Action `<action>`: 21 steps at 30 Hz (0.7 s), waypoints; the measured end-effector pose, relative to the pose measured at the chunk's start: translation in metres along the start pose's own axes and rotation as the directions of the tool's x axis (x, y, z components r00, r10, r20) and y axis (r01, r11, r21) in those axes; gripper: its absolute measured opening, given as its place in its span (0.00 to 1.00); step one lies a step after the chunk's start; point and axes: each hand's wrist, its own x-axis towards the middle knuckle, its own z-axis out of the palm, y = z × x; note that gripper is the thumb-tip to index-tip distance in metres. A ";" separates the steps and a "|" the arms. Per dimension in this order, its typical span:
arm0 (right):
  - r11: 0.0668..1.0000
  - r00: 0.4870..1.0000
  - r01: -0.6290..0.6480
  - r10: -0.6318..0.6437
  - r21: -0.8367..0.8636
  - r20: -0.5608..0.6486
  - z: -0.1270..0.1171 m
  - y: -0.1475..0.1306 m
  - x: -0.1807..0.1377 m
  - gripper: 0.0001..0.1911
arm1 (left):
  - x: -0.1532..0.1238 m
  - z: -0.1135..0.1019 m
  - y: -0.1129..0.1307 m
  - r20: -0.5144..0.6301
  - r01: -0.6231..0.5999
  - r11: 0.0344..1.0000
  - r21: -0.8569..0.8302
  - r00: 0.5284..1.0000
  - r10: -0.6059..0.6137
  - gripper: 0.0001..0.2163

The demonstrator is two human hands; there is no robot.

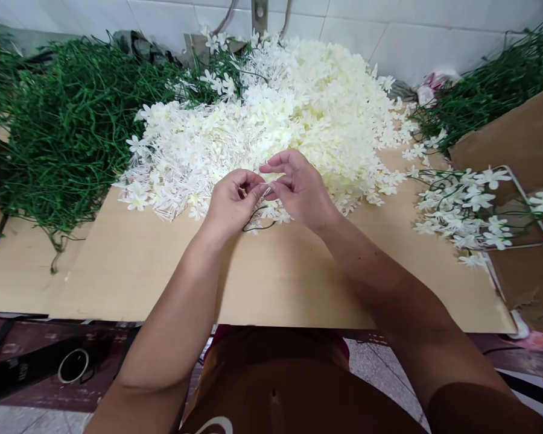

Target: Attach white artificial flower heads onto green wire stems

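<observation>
My left hand (236, 202) and my right hand (301, 191) meet above the front edge of a big pile of white artificial flowers (262, 120). Thumb and fingertips of the left are pinched on a thin white flower stem. The right thumb and index finger close on the same small white piece from the other side, its remaining fingers loosely curled. Below the hands a dark green plastic stem (265, 228) curves out, with white petals beside it. How the stem joins the white piece is hidden by my fingers.
Heaps of green plastic stems (72, 120) lie at the left, with more green stems (493, 90) at the back right. Finished-looking white flower sprays (470, 208) rest on a metal wire frame (536, 211) beside cardboard (520, 138). A tiled wall (389, 42) stands behind the wooden table (289, 283).
</observation>
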 end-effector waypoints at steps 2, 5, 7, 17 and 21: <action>1.000 1.000 -0.014 0.014 0.010 0.003 0.001 -0.001 0.001 0.13 | 0.000 0.000 0.002 0.003 0.002 1.000 -0.016 1.000 -0.002 0.14; 1.000 1.000 -0.017 0.017 0.008 -0.003 0.001 -0.002 0.001 0.12 | -0.001 0.001 0.004 -0.015 0.018 0.998 -0.057 1.000 -0.019 0.12; 0.996 0.999 0.037 -0.037 -0.079 -0.004 0.000 -0.002 0.001 0.08 | -0.001 0.002 0.006 -0.046 0.028 0.998 -0.061 0.998 -0.031 0.11; 0.619 0.907 0.328 -0.417 -0.713 0.055 -0.002 0.002 -0.001 0.09 | -0.001 0.001 0.006 -0.083 0.016 0.998 -0.062 0.996 -0.021 0.09; 0.795 0.941 0.273 -0.338 -0.541 -0.022 -0.012 -0.003 0.002 0.07 | 0.002 -0.009 0.000 -0.122 0.012 0.997 0.079 0.993 -0.002 0.05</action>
